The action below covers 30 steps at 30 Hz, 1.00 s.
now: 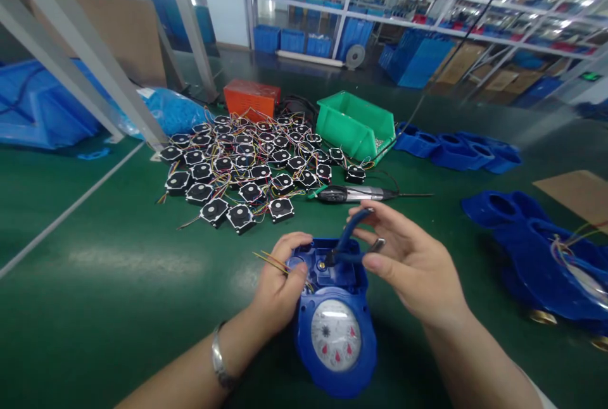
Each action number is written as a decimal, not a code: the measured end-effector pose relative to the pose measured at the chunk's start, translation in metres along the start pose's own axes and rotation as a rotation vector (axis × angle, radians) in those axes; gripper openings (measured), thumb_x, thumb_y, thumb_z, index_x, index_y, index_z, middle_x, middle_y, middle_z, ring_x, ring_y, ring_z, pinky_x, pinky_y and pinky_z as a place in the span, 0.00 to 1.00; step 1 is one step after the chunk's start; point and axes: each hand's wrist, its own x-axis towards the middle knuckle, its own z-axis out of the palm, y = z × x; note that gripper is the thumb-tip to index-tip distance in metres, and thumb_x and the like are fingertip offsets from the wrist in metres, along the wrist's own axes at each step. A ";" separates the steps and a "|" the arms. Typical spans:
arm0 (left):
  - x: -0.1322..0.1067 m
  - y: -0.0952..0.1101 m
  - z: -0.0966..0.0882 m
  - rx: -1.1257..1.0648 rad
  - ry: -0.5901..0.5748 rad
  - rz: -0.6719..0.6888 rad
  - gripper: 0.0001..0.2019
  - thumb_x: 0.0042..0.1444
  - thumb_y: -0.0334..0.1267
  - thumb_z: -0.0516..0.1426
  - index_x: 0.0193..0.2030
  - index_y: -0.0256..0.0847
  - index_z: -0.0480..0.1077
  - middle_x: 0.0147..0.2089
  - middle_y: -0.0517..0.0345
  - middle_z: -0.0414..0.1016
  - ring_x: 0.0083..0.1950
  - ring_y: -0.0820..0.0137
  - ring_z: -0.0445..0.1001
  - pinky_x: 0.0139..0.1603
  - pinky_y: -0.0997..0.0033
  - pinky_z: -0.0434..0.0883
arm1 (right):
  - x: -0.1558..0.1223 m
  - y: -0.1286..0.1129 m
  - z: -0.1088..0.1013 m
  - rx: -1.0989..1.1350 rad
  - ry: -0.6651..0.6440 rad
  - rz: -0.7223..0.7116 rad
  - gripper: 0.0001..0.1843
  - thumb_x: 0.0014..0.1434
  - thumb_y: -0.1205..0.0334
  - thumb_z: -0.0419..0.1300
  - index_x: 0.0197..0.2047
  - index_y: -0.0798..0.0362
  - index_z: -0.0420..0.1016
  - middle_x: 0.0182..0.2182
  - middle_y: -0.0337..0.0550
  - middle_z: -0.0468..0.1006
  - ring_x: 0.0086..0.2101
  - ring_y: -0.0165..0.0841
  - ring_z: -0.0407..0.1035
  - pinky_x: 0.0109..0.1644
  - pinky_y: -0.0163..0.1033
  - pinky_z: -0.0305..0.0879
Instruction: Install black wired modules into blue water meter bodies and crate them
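A blue water meter with a round white dial and red pointers lies before me on the green surface. My left hand is closed on its upper left side, the thumb over the edge of the open compartment. Thin yellow and red wires stick out past these fingers. In my right hand are blue-handled pliers, their handles spread apart. The dark jaws point down into the compartment, close to a small brass-coloured spot; whether they grip anything is unclear.
Several black square modules with coloured wires lie beyond the meter. Behind them stand a green bin and an orange box. A powered screwdriver lies across the middle. More blue meters are at right, blue housings behind.
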 end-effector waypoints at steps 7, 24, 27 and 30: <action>0.000 0.000 0.000 0.007 -0.012 0.033 0.13 0.52 0.30 0.47 0.45 0.41 0.62 0.46 0.53 0.65 0.50 0.67 0.63 0.52 0.64 0.60 | 0.002 0.005 0.002 -0.010 -0.033 0.017 0.28 0.50 0.64 0.60 0.54 0.49 0.56 0.50 0.44 0.57 0.50 0.28 0.58 0.54 0.33 0.63; 0.001 0.001 0.000 0.016 -0.040 0.040 0.13 0.54 0.30 0.45 0.46 0.40 0.60 0.46 0.51 0.64 0.51 0.66 0.62 0.53 0.61 0.58 | 0.006 0.008 -0.003 0.112 -0.113 0.031 0.28 0.51 0.66 0.58 0.55 0.49 0.55 0.50 0.45 0.57 0.52 0.31 0.57 0.54 0.37 0.64; 0.001 0.000 0.000 0.012 -0.041 0.033 0.13 0.54 0.30 0.45 0.46 0.40 0.60 0.47 0.51 0.64 0.51 0.66 0.62 0.53 0.61 0.58 | 0.008 0.010 -0.002 0.109 -0.116 0.037 0.29 0.50 0.66 0.59 0.55 0.51 0.56 0.50 0.46 0.57 0.52 0.31 0.57 0.54 0.37 0.64; 0.002 0.000 0.000 0.009 -0.032 0.040 0.12 0.54 0.31 0.45 0.45 0.40 0.61 0.46 0.51 0.64 0.51 0.66 0.62 0.53 0.62 0.58 | 0.008 0.010 0.001 0.104 -0.125 0.031 0.28 0.50 0.66 0.59 0.54 0.50 0.57 0.50 0.45 0.57 0.51 0.31 0.57 0.55 0.38 0.64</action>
